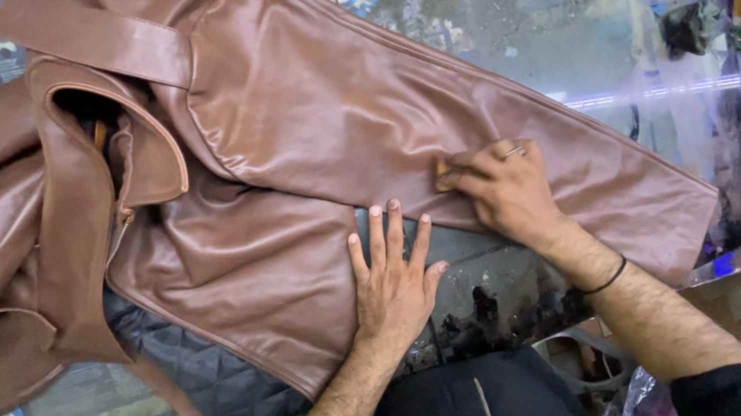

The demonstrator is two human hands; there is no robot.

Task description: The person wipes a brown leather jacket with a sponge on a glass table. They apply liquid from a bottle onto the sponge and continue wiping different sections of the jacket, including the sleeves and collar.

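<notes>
The left hand [391,280] lies flat, fingers spread, on the jacket's [280,153] lower body. Just beyond, the right hand [499,190] pinches a small tan pad [441,172] against the sleeve. The jacket sprawls across the glass desk [581,19]; it looks heavy, supple and slick, best gripped at seams or collar.

The jacket [296,130] is a glossy warm brown all over. Its lining [209,384], showing at the near left, is dark navy, quilted in diamonds. The table [561,22] has a shiny top over a blue and grey patchwork of pictures. On the right hand [504,189] sits a thin silver ring [513,151], with a black band [606,278] round the wrist.
</notes>
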